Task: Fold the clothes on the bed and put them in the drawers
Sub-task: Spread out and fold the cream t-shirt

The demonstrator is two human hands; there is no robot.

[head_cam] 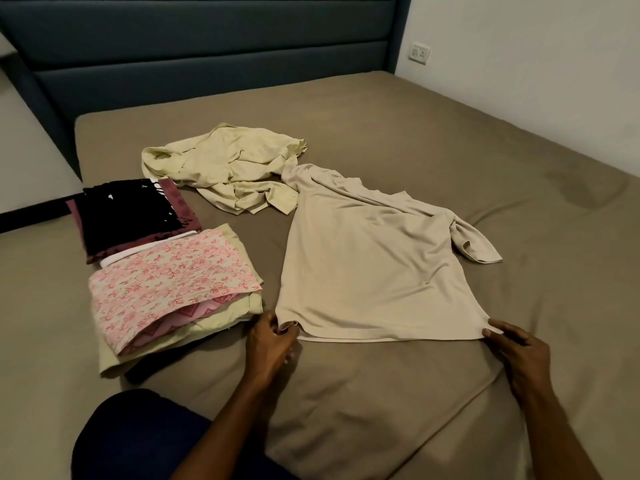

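Nearest: person's knee in dark fabric at the bottom left, both forearms reaching out over the bed, which has a taupe sheet. Left hand pinches the near-left hem corner of the beige shirt, fingers curled round the fabric. Right hand holds the near-right hem corner, thumb and fingertips on the cloth, other fingers loosely bent. Shirt lies mostly flat, hem toward the person, one sleeve bunched out to the right, neck end rumpled at the far side.

Left of the shirt: folded stack topped by a pink floral piece over pale yellow-green layers. Just behind it, a second folded stack, black garment on maroon.

Further out: crumpled pale yellow garment, unfolded, touching the shirt's far end. Behind: dark blue padded headboard; wall socket on the white wall at the right.
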